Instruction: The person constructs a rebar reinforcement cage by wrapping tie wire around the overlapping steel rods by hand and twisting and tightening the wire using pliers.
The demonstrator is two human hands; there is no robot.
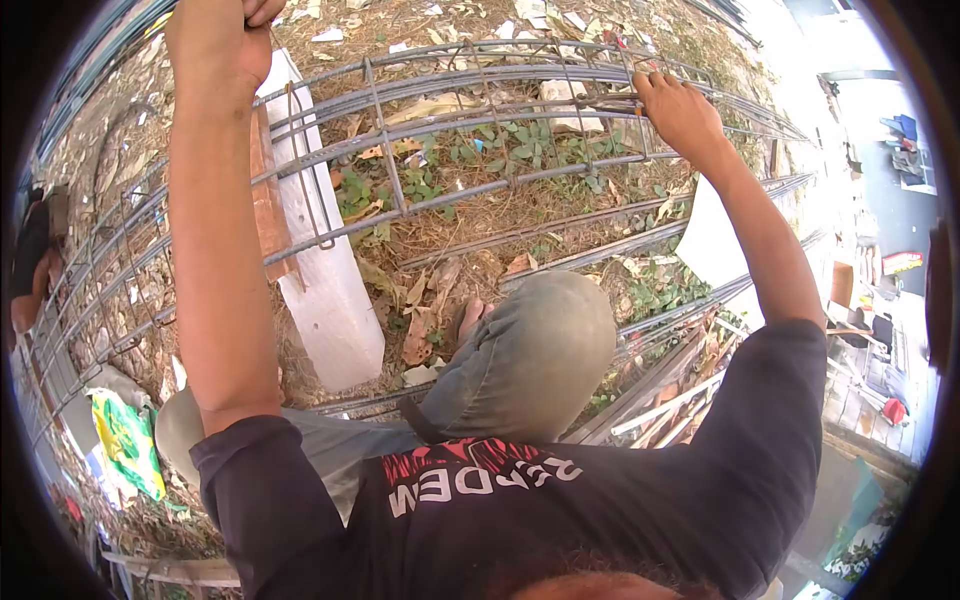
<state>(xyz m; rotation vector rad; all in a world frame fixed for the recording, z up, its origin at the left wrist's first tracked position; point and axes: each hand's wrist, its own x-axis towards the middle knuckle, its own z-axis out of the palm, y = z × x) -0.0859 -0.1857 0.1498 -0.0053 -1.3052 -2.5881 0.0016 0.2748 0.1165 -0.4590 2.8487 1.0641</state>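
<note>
A long cage of steel bars with rectangular wire stirrups runs across the view in front of my knees. My left hand is at the top edge, partly cut off, with curled fingers; what it holds is hidden. My right hand is on the far right part of the cage, its fingers bent round a bar by a stirrup. Below the cage on the left lie a white block and a brown wooden board.
Loose bars lie along the leafy ground beside my knee. A green and yellow bag is at the lower left. Another person's arm shows at the far left edge. Wood strips lie at the right.
</note>
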